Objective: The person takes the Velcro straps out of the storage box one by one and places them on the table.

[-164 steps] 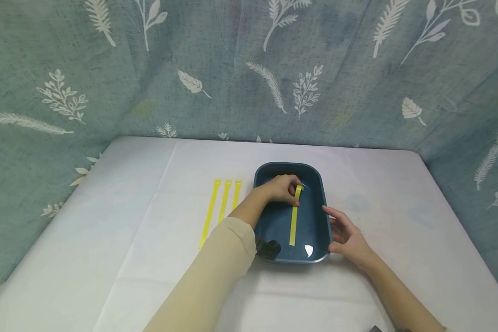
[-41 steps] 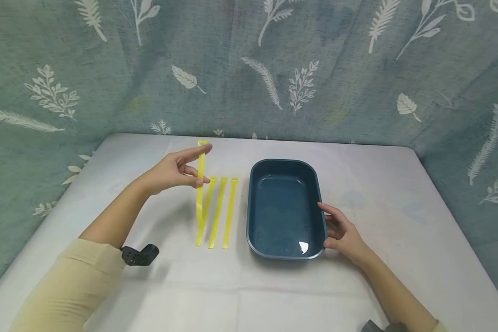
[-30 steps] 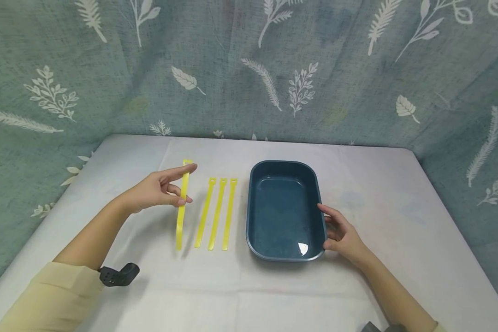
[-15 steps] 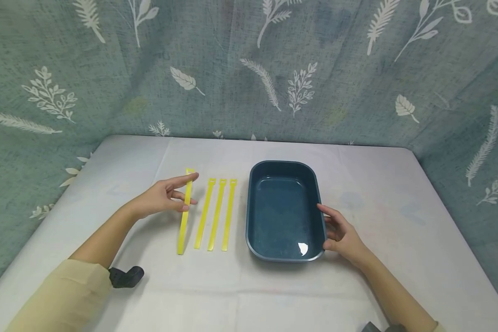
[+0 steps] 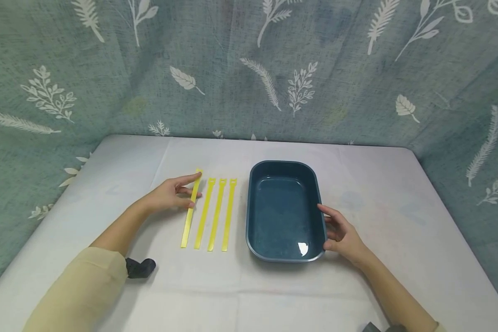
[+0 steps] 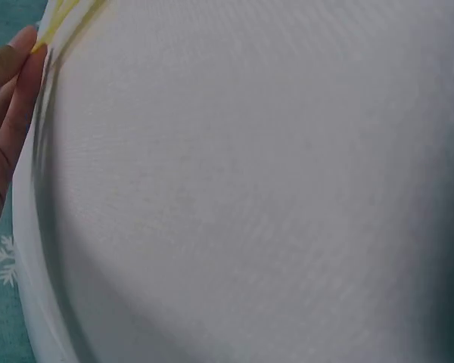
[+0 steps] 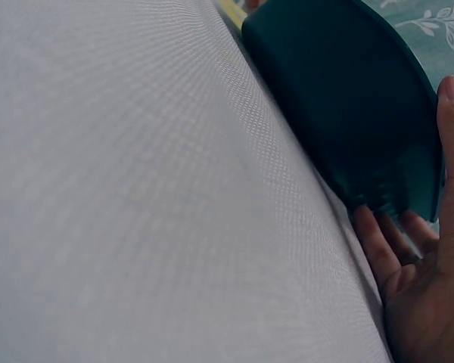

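In the head view my left hand [image 5: 170, 195] pinches a yellow strap [image 5: 187, 228] with a wide head. The strap lies along the left side of a row of three similar yellow straps [image 5: 216, 214], whose heads have slots. Whether its whole length touches the table I cannot tell. In the left wrist view the fingertips hold yellow material [image 6: 54, 26] at the upper left edge. My right hand [image 5: 345, 237] rests against the right wall of a dark blue rectangular tub [image 5: 284, 212]. In the right wrist view its fingers [image 7: 376, 240] touch the tub's outer wall, and the thumb stands beside the rim.
A white cloth [image 5: 240, 290] covers the table. Behind it hangs a blue-green curtain [image 5: 224, 106] with white leaf prints. Near the left wrist is a black device [image 5: 141, 268], and another dark device [image 5: 379, 327] shows at the bottom edge.
The left hand has brought the strap out of the tub to the left. It has since lowered it and shifted it right, close beside the row. The right hand stays at the tub.
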`<state>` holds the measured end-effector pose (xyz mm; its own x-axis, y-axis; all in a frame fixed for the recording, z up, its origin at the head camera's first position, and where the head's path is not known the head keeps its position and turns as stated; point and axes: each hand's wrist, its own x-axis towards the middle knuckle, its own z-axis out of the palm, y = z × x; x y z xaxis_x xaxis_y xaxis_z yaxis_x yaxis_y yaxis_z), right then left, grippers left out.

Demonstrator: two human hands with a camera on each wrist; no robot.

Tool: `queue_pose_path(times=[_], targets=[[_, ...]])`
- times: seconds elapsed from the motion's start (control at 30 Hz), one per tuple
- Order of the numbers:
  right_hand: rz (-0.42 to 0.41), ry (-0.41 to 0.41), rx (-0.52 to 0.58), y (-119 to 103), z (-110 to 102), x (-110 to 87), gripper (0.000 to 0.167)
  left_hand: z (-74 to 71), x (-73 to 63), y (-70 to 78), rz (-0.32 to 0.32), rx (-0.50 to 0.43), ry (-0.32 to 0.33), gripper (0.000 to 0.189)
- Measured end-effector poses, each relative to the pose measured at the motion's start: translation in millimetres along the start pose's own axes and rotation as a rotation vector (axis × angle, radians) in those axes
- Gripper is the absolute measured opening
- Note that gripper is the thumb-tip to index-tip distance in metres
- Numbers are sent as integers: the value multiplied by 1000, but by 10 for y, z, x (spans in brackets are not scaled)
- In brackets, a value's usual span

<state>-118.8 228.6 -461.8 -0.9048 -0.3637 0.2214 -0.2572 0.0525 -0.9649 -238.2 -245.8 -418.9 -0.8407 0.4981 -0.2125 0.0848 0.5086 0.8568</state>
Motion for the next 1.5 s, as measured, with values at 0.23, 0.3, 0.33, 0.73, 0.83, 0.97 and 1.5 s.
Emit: queue_pose_path(times=[0.23, 0.3, 0.33, 0.73, 0.83, 0.97, 1.5], targets=[[8, -1, -4, -15, 8, -8, 80, 35, 61, -19, -26, 166, 63, 92], [7, -5, 4, -16, 8, -7, 80, 42, 56, -8, -19, 205, 68, 92], [5, -7, 8, -16, 8, -7, 80, 45, 53, -4, -15, 222, 68, 91], [17, 5, -27, -33, 17, -9, 79, 20, 44, -45, 52, 356, 17, 87], [22, 7, -36, -30, 23, -7, 79, 12, 50, -74, 120, 376, -20, 82], [18, 2, -34, -27, 27, 8, 79, 12, 42, -105, 151, 380, -32, 81], [-31, -16, 17, 16, -27, 117, 87, 73, -90, -58, 55, 367, 153, 84]])
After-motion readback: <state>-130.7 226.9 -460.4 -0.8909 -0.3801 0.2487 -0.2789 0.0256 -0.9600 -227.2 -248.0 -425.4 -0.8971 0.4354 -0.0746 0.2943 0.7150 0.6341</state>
